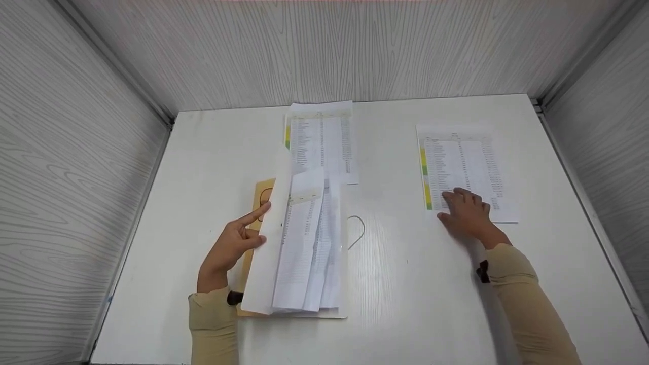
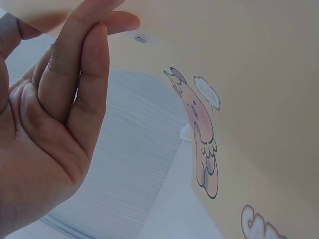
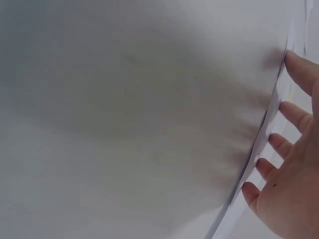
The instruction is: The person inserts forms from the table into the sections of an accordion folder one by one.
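Note:
My left hand [image 1: 230,248] pinches the raised cover of a folder [image 1: 261,276], white inside and tan outside. In the left wrist view a cartoon figure [image 2: 199,119] and bubble letters show on the cover's tan side. Inside the folder lie several loose printed sheets [image 1: 299,248], some slanted and overlapping. My right hand [image 1: 466,215] rests with spread fingers on the lower part of a printed sheet stack [image 1: 469,162] at the right. The right wrist view shows its fingertips [image 3: 249,189] along the paper's edge.
Another printed stack [image 1: 322,137] with yellow and green edge marks lies behind the folder, partly overlapped by its cover. A thin cord loop [image 1: 362,230] sticks out from the folder's right edge. Wood-grain panels [image 1: 324,56] wall the white table [image 1: 390,299] at the back and both sides.

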Motion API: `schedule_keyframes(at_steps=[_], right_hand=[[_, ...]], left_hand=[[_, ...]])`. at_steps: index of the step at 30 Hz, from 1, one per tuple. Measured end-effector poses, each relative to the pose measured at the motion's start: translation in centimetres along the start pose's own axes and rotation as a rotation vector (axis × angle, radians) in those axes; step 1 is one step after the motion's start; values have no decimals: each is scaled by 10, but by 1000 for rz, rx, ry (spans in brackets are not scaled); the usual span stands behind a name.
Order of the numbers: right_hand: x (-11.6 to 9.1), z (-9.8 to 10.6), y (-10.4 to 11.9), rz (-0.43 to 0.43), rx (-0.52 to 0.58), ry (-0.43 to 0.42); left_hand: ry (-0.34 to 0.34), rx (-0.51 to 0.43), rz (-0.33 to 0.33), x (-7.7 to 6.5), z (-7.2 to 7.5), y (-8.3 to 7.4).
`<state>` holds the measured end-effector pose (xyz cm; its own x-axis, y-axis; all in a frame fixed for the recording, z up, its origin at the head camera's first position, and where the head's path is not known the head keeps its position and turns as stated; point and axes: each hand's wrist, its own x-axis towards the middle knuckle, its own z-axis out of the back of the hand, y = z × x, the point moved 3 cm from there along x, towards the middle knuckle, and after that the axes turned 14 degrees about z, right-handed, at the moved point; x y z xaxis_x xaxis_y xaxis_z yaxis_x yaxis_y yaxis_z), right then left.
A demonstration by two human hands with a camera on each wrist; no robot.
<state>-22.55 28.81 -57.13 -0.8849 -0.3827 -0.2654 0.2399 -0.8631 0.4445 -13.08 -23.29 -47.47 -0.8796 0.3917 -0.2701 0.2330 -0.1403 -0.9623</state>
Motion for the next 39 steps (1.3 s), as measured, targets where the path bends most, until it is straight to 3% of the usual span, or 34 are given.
schedule_keyframes(at_steps=[6,20,28,35,39], right_hand=[[-15,-11,14,59,3,-7],[-40,-45,65,10,11,-69],[-52,-57,83,-24,21,-81],[-60,-57,91,-7,46,-88],[-56,-45,79,-12,86,-111]], left_hand=[[17,-29,-18,0,-1,-1],[15,-13,-46,-1,-2,-1],[22,-12,-54,0,-2,1],[18,-19,-42,0,-3,3],[15,-14,-31,1,-4,3]])
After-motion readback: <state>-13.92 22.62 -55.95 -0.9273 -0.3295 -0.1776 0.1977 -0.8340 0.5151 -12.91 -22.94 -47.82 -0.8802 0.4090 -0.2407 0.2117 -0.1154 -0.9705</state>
